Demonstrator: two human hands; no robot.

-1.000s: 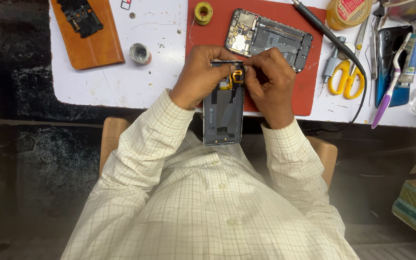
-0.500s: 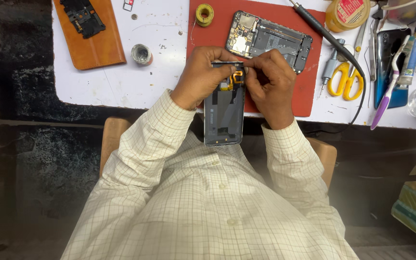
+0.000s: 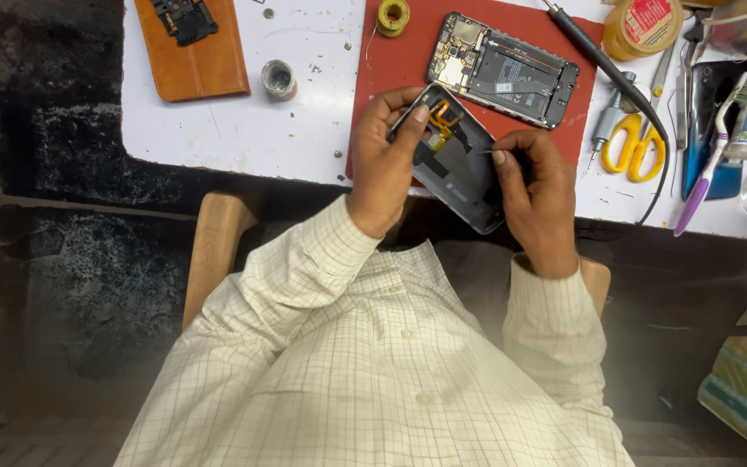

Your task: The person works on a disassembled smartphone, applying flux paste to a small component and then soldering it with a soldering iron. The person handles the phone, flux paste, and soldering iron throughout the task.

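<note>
My left hand (image 3: 388,160) grips the top left edge of a dark grey phone back cover (image 3: 460,164), its fingers pressing on an orange flex strip (image 3: 443,117) inside the cover. The cover is tilted over the table's front edge. My right hand (image 3: 536,186) rests on the cover's right side and pinches thin tweezers (image 3: 488,153) whose tip points left over the cover. An opened phone body (image 3: 503,71) with its board and battery showing lies on the red mat (image 3: 395,60) just beyond my hands.
A brown leather case (image 3: 192,52) with a black part lies at the far left. A small round tin (image 3: 279,78) and a solder spool (image 3: 393,15) sit nearby. To the right lie yellow scissors (image 3: 628,143), a soldering iron (image 3: 603,56), a toothbrush (image 3: 709,169), and other tools.
The back cover has turned from upright to tilted toward the right. My right hand has pulled away from the orange strip to the cover's right side. My left fingers stay on the strip.
</note>
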